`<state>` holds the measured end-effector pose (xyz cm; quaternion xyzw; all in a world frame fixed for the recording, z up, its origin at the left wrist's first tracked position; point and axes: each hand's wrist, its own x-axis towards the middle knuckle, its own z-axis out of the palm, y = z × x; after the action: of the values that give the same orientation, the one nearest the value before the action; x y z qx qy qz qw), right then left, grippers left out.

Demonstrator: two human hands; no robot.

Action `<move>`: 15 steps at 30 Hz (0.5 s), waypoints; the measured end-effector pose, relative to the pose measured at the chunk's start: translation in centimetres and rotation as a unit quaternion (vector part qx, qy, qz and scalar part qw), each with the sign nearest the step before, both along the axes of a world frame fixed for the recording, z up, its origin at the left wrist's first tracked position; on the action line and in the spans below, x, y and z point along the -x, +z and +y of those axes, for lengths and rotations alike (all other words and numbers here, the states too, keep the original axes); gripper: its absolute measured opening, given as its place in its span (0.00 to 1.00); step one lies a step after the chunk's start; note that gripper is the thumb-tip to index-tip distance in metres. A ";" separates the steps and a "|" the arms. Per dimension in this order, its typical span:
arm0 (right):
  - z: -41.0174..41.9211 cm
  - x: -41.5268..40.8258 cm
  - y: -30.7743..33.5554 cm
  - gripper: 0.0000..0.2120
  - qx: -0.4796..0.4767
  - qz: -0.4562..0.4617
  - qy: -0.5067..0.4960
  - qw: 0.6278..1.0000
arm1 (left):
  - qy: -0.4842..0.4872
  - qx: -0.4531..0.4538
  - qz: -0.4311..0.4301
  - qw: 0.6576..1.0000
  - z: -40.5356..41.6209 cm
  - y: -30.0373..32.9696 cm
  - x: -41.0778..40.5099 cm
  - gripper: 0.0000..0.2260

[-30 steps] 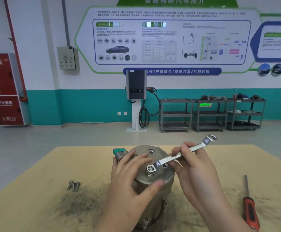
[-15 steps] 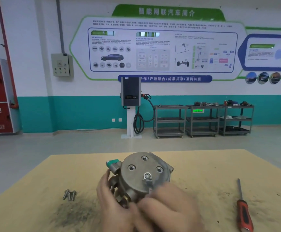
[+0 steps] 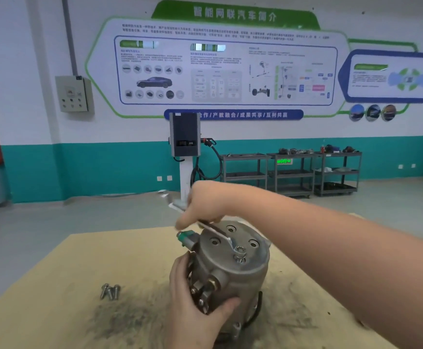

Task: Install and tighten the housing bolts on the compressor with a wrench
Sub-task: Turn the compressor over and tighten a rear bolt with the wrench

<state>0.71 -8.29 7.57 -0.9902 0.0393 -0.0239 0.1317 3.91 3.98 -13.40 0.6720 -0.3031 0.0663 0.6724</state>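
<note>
Your left hand [image 3: 192, 295] grips the compressor [image 3: 230, 268] by its side, fingers curled behind the body and thumb pressed across the front just under the brass fittings. The compressor stands on end near the middle of the desk [image 3: 66, 285], its round housing face turned up toward you, a green connector [image 3: 186, 235] jutting from its upper left shoulder.

Your right hand [image 3: 202, 207] reaches across from the right and pinches the shank of the wrench [image 3: 220, 234] between curled fingers and thumb, above the far left rim of the housing face. The wrench slants down and right from that hand, and its ring end sits over the bolt [image 3: 240, 250] seated in the near part of the face. Its free end sticks out beyond your knuckles, blurred. Three other holes in the face show no bolt heads.

Loose bolts [image 3: 110, 291] lie touching one another on the desk, well to the left of the compressor, toward the left edge. Dark grime [image 3: 119, 321] smears the surface in front of them and around the compressor's base.
</note>
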 end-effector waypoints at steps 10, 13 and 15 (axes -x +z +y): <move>-9.7 9.4 -7.5 0.06 -0.816 -0.095 -0.169 0.545 | 0.022 -0.024 -0.025 0.999 -2.7 0.2 3.9 0.47; -7.7 12.7 -11.1 0.06 -0.846 -0.276 -0.077 0.450 | 0.028 -0.046 -0.017 0.998 -2.7 0.6 4.2 0.48; -5.6 14.1 -13.3 0.09 -0.788 -0.386 -0.045 0.477 | 0.027 -0.041 -0.019 0.999 -2.7 0.4 4.1 0.48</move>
<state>-13.39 -13.86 -5.71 -0.3575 0.0313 -0.3686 0.8575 -0.19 1.27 -13.00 0.7052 -0.3004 0.0850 0.6366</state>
